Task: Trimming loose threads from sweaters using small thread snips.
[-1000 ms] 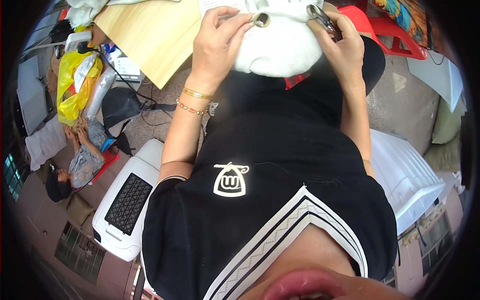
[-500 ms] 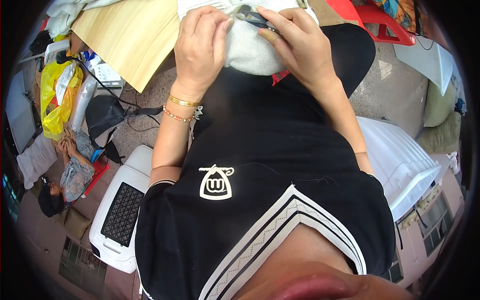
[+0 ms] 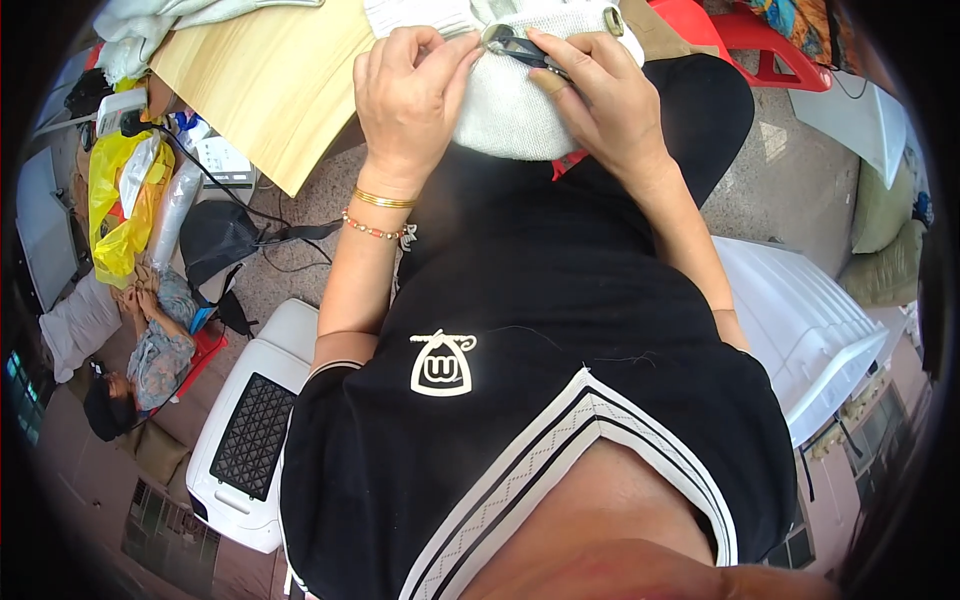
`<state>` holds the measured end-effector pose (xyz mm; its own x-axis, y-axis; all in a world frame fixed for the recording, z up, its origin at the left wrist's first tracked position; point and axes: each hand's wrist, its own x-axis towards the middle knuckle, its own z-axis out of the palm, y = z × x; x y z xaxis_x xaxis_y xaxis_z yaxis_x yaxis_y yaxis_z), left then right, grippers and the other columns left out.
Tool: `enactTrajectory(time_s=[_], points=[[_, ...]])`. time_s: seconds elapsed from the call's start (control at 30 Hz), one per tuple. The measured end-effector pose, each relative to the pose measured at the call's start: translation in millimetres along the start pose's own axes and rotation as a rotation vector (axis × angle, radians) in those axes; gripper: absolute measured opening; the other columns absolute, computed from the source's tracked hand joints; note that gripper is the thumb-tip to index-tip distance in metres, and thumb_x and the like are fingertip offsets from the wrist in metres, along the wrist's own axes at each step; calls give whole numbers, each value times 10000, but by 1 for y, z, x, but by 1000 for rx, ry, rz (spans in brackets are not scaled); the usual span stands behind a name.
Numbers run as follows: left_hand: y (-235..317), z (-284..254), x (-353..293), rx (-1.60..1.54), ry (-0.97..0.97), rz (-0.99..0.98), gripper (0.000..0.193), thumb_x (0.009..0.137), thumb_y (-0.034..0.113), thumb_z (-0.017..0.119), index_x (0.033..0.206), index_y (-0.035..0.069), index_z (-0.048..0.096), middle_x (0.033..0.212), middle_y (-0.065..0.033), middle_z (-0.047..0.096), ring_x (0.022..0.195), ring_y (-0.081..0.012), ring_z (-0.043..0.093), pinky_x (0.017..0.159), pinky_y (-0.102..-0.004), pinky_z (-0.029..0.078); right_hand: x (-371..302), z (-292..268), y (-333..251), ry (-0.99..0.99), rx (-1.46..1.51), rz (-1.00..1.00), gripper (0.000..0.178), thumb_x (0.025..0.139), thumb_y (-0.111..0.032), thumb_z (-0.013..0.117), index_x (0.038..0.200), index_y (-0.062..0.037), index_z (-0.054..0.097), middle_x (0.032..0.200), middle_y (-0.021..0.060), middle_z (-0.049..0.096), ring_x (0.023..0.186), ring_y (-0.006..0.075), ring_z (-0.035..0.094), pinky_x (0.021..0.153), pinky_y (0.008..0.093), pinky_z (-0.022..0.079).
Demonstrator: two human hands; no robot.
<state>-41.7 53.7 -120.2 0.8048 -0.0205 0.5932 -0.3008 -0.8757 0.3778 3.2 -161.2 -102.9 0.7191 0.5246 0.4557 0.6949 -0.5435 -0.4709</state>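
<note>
A white knitted garment point(image 3: 520, 110) lies on my lap over black clothing. My left hand point(image 3: 410, 95) pinches its upper edge with fingers closed on the fabric. My right hand point(image 3: 600, 95) holds a small dark metal tool point(image 3: 520, 47), like thread snips, against the same edge, right beside my left fingertips. Two bracelets circle my left wrist. A round metal ring point(image 3: 612, 20) sits on the garment near the top.
A light wooden board point(image 3: 270, 75) lies to the left. White plastic appliance housings sit at lower left point(image 3: 250, 440) and right point(image 3: 800, 320). A red plastic stool point(image 3: 740, 35), yellow bags point(image 3: 120, 210), a black bag with cables, and a person lying on the floor point(image 3: 140, 360) surround me.
The view has drifted so hands and garment sit slightly lower and larger. My right hand moved left along the garment edge, bringing the tool close to my left fingers.
</note>
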Motion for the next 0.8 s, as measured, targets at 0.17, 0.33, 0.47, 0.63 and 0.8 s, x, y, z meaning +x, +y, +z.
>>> enactTrajectory(time_s=[0.17,0.33,0.47,0.63,0.8], points=[[-6,3,4,21,47,86,135,817,182,795,944,171,749,870,37,576,795,-169,558,760,-340,394,0,-2,0,-24,-26,-3,415,846,-206,787,1252,-168,706,934,33,623,804,211,648,654,336,542],[2,-12,5,37,37,88,131,804,164,803,916,160,735,878,27,585,795,-175,560,769,-345,396,2,-2,-3,10,-55,-43,415,824,-196,802,1228,-156,716,915,21,617,797,204,645,650,329,544],[9,-16,2,-55,38,23,139,795,156,807,911,151,730,879,13,585,793,-188,561,769,-346,397,7,1,-9,32,-84,-69,406,795,-202,819,1188,-143,734,887,4,611,779,181,630,637,306,541],[19,-15,3,-101,39,6,131,798,140,800,906,139,726,893,-3,587,795,-201,560,762,-347,397,12,8,-10,93,-143,-147,393,789,-207,816,1167,-133,743,875,-4,604,782,167,617,629,300,535],[21,-14,0,-291,58,-93,109,836,106,772,927,89,713,915,-58,579,810,-231,570,750,-357,453,12,9,-5,117,-182,-221,339,803,-213,798,1132,-143,753,870,-2,599,753,175,616,612,308,532]])
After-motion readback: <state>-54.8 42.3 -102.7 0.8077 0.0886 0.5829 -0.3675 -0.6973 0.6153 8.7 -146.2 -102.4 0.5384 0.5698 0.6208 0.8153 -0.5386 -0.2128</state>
